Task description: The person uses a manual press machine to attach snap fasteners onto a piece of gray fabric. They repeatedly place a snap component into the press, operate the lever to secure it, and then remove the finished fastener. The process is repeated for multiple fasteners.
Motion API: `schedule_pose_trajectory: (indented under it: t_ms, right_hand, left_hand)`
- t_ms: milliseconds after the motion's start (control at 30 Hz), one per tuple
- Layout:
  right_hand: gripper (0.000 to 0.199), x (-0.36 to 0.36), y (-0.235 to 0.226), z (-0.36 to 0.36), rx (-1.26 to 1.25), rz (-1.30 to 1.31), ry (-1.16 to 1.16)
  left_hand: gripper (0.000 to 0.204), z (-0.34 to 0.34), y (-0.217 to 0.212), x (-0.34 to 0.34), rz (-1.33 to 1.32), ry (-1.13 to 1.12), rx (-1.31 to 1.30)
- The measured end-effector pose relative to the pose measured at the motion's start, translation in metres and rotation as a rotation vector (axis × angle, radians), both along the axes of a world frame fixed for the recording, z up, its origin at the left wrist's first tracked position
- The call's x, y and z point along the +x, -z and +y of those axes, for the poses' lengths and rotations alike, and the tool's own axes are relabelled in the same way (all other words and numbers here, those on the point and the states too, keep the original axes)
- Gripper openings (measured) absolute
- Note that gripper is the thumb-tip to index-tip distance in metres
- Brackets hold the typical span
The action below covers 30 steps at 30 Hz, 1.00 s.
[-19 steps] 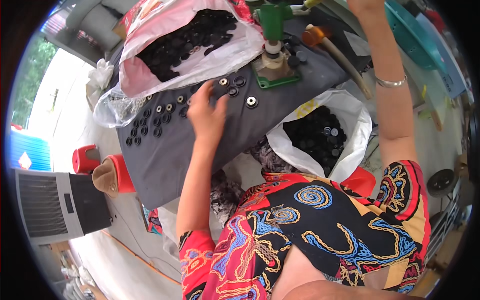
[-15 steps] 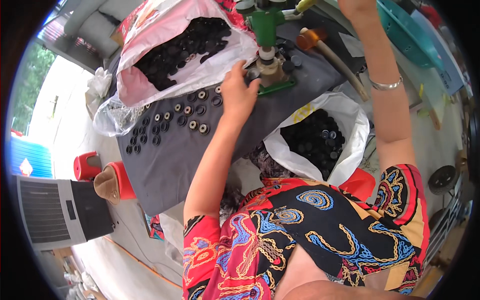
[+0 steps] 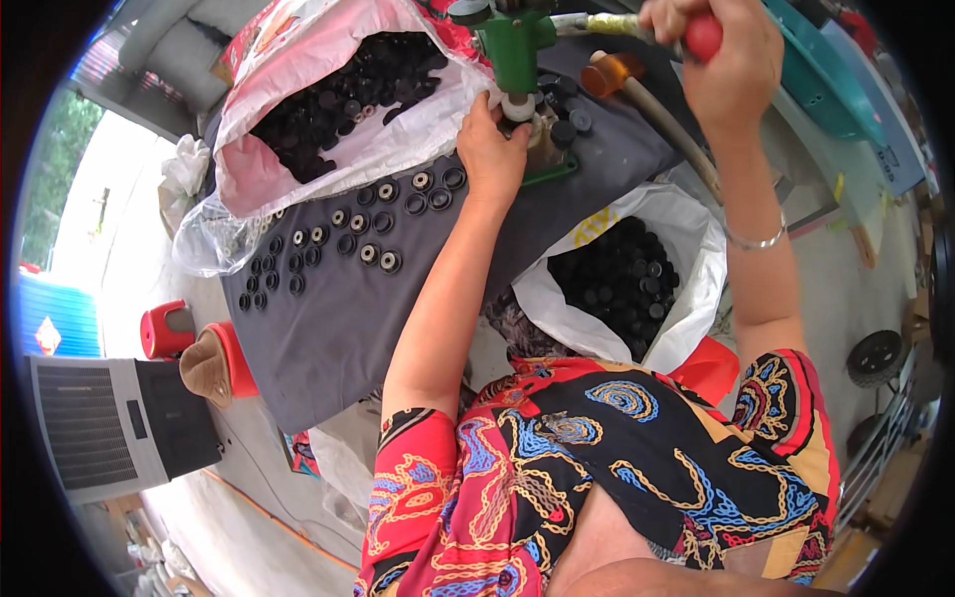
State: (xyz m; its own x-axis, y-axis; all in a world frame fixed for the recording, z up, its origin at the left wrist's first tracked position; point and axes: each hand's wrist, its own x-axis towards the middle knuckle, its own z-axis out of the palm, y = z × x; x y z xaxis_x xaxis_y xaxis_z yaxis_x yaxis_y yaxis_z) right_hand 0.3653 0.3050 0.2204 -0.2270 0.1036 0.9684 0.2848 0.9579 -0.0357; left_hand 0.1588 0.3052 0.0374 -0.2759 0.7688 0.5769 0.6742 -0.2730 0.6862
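A green hand-lever press [image 3: 515, 58] stands at the far edge of the dark cloth, its white ram tip [image 3: 518, 106] low over the base. My left hand [image 3: 494, 159] is at the base, thumb and fingers curled beside the ram tip; what they hold, if anything, is hidden. My right hand [image 3: 734, 75] is closed round the red ball knob [image 3: 703, 38] at the end of the press lever [image 3: 603, 24]. Left of my left hand, black rings [image 3: 345, 245], some with metal bearing-like centres [image 3: 369, 254], lie in loose rows on the cloth.
A pink-lined sack [image 3: 244, 184] of black round parts lies at the far left. Nearer me, a white sack [image 3: 704, 298] holds black caps. A mallet [image 3: 617, 78] with an amber head lies right of the press. A clear bag [image 3: 204, 239] sits at the cloth's left edge.
My right hand has come down and nearer with the lever knob now in view. The ram has lowered, and my left fingers have closed in beside it.
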Motion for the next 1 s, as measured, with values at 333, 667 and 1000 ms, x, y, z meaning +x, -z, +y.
schedule_pose_trajectory:
  t_ms: [333, 667, 1000]
  right_hand:
    - [0.018, 0.008, 0.11, -0.033, -0.285, 0.24, -0.444]
    - [0.027, 0.008, 0.016, -0.006, -0.547, 0.273, -0.397]
    - [0.027, -0.006, -0.032, 0.033, -0.699, 0.329, -0.473]
  left_hand:
    - [0.034, -0.084, -0.015, -0.05, 0.176, -0.002, 0.182]
    - [0.031, -0.178, 0.009, -0.201, 0.587, -0.149, -0.177]
    - [0.03, -0.164, -0.001, -0.218, 0.661, -0.088, -0.461]
